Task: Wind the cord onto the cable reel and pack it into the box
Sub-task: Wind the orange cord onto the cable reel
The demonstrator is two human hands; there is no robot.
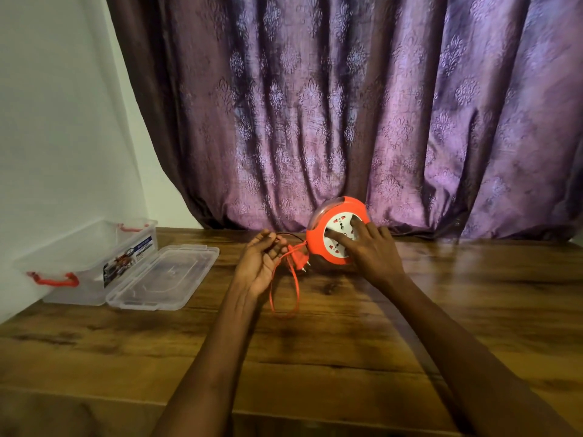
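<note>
An orange cable reel [335, 213] with a white socket face stands tilted on its edge at the back of the wooden table. My right hand [369, 250] lies against its face, fingers spread over the sockets. My left hand [260, 263] is palm up just left of the reel, fingers loosely curled around the orange cord [285, 294], which hangs in a loop down onto the table. The orange plug [298, 260] dangles between the two hands. A clear plastic box [88, 263] with red handles sits open at the left.
The box's clear lid [164, 277] lies flat on the wooden table [347, 348] right of the box. A purple patterned curtain [347, 105] hangs behind the table, and a white wall [56, 121] borders the left side.
</note>
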